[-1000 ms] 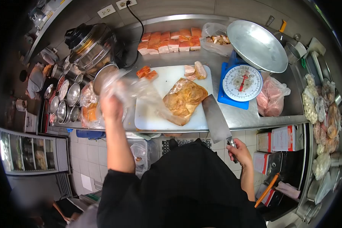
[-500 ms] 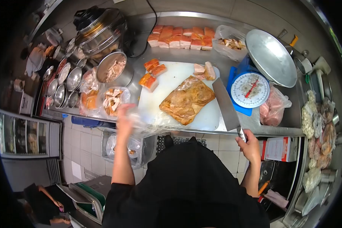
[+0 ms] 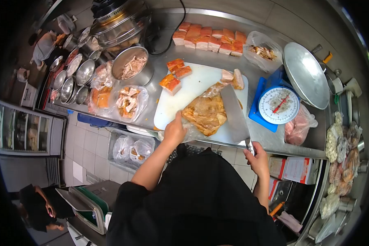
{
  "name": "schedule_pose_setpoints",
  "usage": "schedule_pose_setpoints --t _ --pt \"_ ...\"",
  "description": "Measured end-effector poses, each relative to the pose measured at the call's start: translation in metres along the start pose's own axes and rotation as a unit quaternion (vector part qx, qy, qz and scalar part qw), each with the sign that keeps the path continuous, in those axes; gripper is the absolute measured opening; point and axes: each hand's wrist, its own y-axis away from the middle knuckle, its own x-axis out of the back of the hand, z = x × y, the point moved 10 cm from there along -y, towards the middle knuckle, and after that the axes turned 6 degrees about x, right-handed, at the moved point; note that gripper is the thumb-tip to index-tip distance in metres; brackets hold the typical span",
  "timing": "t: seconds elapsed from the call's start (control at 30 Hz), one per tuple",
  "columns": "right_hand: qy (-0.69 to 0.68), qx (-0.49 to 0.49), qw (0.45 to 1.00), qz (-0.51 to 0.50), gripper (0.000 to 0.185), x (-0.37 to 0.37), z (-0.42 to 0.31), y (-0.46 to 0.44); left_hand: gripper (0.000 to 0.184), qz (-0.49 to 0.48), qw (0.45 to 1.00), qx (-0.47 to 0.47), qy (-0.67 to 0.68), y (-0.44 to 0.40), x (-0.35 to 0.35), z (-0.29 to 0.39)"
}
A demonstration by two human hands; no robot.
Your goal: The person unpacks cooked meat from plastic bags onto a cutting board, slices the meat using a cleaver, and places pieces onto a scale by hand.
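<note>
My right hand [image 3: 258, 160] grips the handle of a wide cleaver [image 3: 235, 117], whose blade points away from me along the right side of a large browned piece of meat [image 3: 205, 110]. The meat lies on a white cutting board [image 3: 166, 107]. At the meat's lower left, my left hand [image 3: 175, 130] has its fingers closed by the meat's edge and a clear plastic bag [image 3: 192, 132]; what it grips is hard to make out. Orange-red meat chunks [image 3: 170, 83] sit at the board's upper left, and small pale pieces [image 3: 238, 79] at its upper right.
A blue scale [image 3: 279, 105] with a metal pan stands right of the board. Rows of cut meat [image 3: 209, 39] line the back. On the left are a steel pot [image 3: 132, 67], a bag of pieces [image 3: 129, 102] and steel bowls [image 3: 86, 72]. Two other people are at far left.
My left hand has moved right from beside the bagged pieces to the large meat's lower left edge. The cleaver blade now lies closer against the meat. The view has shifted.
</note>
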Motion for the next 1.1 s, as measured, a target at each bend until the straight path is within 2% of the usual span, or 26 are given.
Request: schedule_pose_setpoints --t 0.03,0.07,0.13,0.2,0.27,0.37,0.4,0.47,0.5,0.57,0.6,0.63,0.7,0.73,0.77,0.8,0.83,0.9,0.93,1.03,1.1 --pt "-0.016 -0.023 1.0 -0.006 0.034 -0.001 0.002 0.001 0.066 -0.016 0.999 0.007 -0.033 -0.006 -0.003 -0.005" --pt "-0.021 -0.019 1.0 -0.002 0.031 -0.001 0.001 0.001 0.066 -0.012 0.999 0.011 -0.033 -0.009 0.004 -0.015" --pt "-0.028 -0.025 0.999 0.0 0.031 -0.002 0.0 0.002 0.035 -0.002 1.0 -0.016 -0.01 -0.008 0.036 -0.032" --pt "-0.053 -0.04 0.998 0.005 0.031 -0.004 0.003 0.002 0.025 0.112 0.992 0.026 0.061 -0.002 0.093 -0.066" --pt "-0.038 -0.033 0.999 0.012 0.032 -0.005 -0.012 0.006 0.027 0.252 0.958 0.02 0.132 -0.002 0.135 -0.124" --pt "-0.029 -0.02 0.999 0.01 0.032 -0.006 -0.022 0.004 0.027 0.269 0.939 0.086 0.194 0.01 0.171 -0.144" --pt "-0.042 -0.013 0.999 -0.006 0.032 -0.01 -0.031 0.002 0.027 0.274 0.937 0.093 0.197 0.013 0.169 -0.151" --pt "-0.05 -0.004 0.998 -0.03 0.033 -0.02 -0.053 -0.005 0.029 0.271 0.912 0.175 0.255 0.023 0.152 -0.189" --pt "-0.037 0.005 0.997 -0.066 0.034 -0.032 -0.068 -0.011 0.029 0.275 0.908 0.183 0.258 0.024 0.136 -0.213" --pt "-0.017 0.015 0.994 -0.111 0.035 -0.06 -0.088 -0.023 0.028 0.309 0.866 0.143 0.367 0.028 0.105 -0.266" --pt "0.016 0.054 0.99 -0.133 0.036 -0.078 -0.102 -0.029 0.03 0.298 0.84 0.156 0.426 0.034 0.095 -0.276" --pt "0.05 0.092 0.982 -0.157 0.037 -0.097 -0.117 -0.033 0.03 0.305 0.834 0.167 0.429 0.039 0.092 -0.276" --pt "0.077 0.093 0.974 -0.19 0.039 -0.133 -0.137 -0.039 0.032 0.328 0.643 0.238 0.649 0.05 0.066 -0.299" --pt "0.092 0.097 0.968 -0.211 0.039 -0.152 -0.145 -0.041 0.033 0.332 0.599 0.25 0.685 0.048 0.058 -0.313" --pt "0.107 0.102 0.961 -0.232 0.04 -0.168 -0.153 -0.042 0.033 0.349 0.586 0.259 0.684 0.05 0.057 -0.325" --pt "0.141 0.174 0.945 -0.239 0.04 -0.183 -0.171 -0.042 0.033 0.322 0.597 0.241 0.694 0.045 0.058 -0.326" --pt "0.144 0.181 0.938 -0.257 0.04 -0.196 -0.178 -0.042 0.033 0.294 0.609 0.22 0.703 0.041 0.058 -0.326" --pt "0.186 0.259 0.9 -0.298 0.038 -0.223 -0.198 -0.04 0.034 0.317 0.588 0.213 0.713 0.043 0.058 -0.337" --pt "0.219 0.267 0.881 -0.323 0.037 -0.233 -0.201 -0.039 0.035 0.324 0.575 0.2 0.724 0.045 0.062 -0.334" --pt "0.254 0.301 0.837 -0.381 0.036 -0.259 -0.212 -0.031 0.037 0.427 0.57 0.235 0.662 0.082 0.081 -0.321" --pt "0.256 0.339 0.804 -0.416 0.036 -0.271 -0.218 -0.02 0.037 0.471 0.546 0.254 0.645 0.105 0.069 -0.336"
